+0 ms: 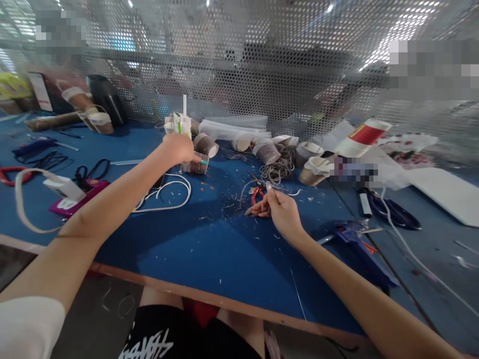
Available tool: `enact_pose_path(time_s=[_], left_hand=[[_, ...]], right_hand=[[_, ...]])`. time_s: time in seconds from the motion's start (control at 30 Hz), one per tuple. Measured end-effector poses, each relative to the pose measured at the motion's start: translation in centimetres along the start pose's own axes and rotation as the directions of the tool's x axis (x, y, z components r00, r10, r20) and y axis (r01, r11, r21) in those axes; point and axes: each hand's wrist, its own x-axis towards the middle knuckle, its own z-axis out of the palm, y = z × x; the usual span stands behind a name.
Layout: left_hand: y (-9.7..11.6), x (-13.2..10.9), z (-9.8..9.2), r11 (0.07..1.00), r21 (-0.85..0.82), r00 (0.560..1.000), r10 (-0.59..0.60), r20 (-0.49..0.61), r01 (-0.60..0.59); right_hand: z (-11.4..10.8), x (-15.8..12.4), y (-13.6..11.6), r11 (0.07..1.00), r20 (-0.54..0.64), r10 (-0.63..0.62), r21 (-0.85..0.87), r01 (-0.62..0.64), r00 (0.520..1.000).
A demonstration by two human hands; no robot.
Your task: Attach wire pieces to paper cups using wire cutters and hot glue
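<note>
My left hand (178, 147) reaches far over the blue table (209, 249) and is closed on a small white-and-green drink carton (182, 123) with a straw standing up from it. Just below that hand lies a short brown wrapped roll (195, 166). My right hand (279, 209) hovers nearer to me with its fingers pinched on a small pale piece that I cannot make out. Red-handled pliers (256, 192) lie on the table right beside that hand. A white cord loop (168, 195) lies between my arms.
Several paper cups wound with twine (312, 170) and a tangle of cord (277, 167) sit at the back by a perforated metal screen (262, 65). A blue glue gun (355, 238) and dark scissors (392, 212) lie right. A magenta box (77, 197) and red tool (11, 174) lie left.
</note>
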Motion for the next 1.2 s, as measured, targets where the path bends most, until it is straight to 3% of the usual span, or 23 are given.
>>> enact_pose_path(time_s=[0.03, 0.07, 0.17, 0.23, 0.33, 0.4, 0.53, 0.6, 0.7, 0.77, 0.87, 0.97, 1.1, 1.2], left_hand=[[-0.5, 0.8, 0.3, 0.998, 0.016, 0.997, -0.053, 0.052, 0.053], [-0.9, 1.5, 0.7, 0.999, -0.022, 0.997, -0.033, 0.065, 0.035], [-1.3, 2.9, 1.7, 0.961, -0.263, 0.994, 0.061, -0.095, -0.085], [-1.1, 3.1, 2.0, 0.866, -0.443, 0.969, 0.165, -0.182, -0.231], [-0.3, 2.6, 2.1, 0.663, -0.615, 0.900, 0.379, -0.215, -0.426], [0.4, 2.2, 2.1, 0.612, -0.620, 0.861, 0.446, -0.244, -0.492], [1.0, 2.4, 3.0, 0.639, -0.530, 0.830, 0.409, -0.379, -0.557], [0.9, 3.0, 3.9, 0.642, -0.542, 0.838, 0.370, -0.402, -0.543], [0.7, 3.9, 5.2, 0.623, -0.644, 0.895, 0.331, -0.298, -0.444], [0.8, 4.3, 5.8, 0.564, -0.710, 0.904, 0.321, -0.282, -0.422], [1.6, 4.0, 6.3, 0.428, -0.746, 0.845, 0.407, -0.346, -0.511], [2.9, 3.0, 6.4, 0.304, -0.783, 0.752, 0.590, -0.293, -0.543], [4.7, 1.4, 6.6, 0.231, -0.819, 0.649, 0.731, -0.210, -0.525], [5.6, 0.6, 6.7, 0.181, -0.847, 0.609, 0.769, -0.195, -0.499]], right_hand=[[0.1, 0.0, 0.0, 1.000, -0.007, -0.006, 0.005, 0.006, 1.000], [0.1, -0.1, -0.1, 1.000, -0.013, -0.012, 0.008, 0.012, 1.000], [0.2, -0.1, -0.1, 1.000, -0.028, -0.019, 0.006, 0.020, 0.999], [0.3, -0.2, -0.1, 1.000, -0.015, -0.020, -0.008, 0.019, 1.000], [0.2, -0.2, -0.1, 0.998, 0.020, -0.040, -0.047, 0.041, 0.999], [0.0, -0.2, 0.0, 0.990, 0.008, -0.093, -0.102, 0.093, 0.996], [-0.4, 0.0, 0.2, 0.937, -0.055, -0.229, -0.284, 0.204, 0.972], [-0.7, 0.1, 0.3, 0.897, -0.072, -0.266, -0.382, 0.220, 0.961], [-1.2, 0.5, 0.4, 0.832, -0.104, -0.326, -0.503, 0.234, 0.939], [-1.6, 0.9, 0.4, 0.826, -0.145, -0.377, -0.500, 0.261, 0.915], [-1.9, 1.4, 0.2, 0.866, -0.237, -0.452, -0.346, 0.360, 0.860], [-1.6, 1.2, -0.4, 0.867, -0.317, -0.496, -0.139, 0.478, 0.808], [-0.6, 0.0, -1.6, 0.850, -0.304, -0.467, 0.106, 0.517, 0.830], [-0.1, -0.9, -2.4, 0.823, -0.315, -0.495, 0.130, 0.553, 0.810]])
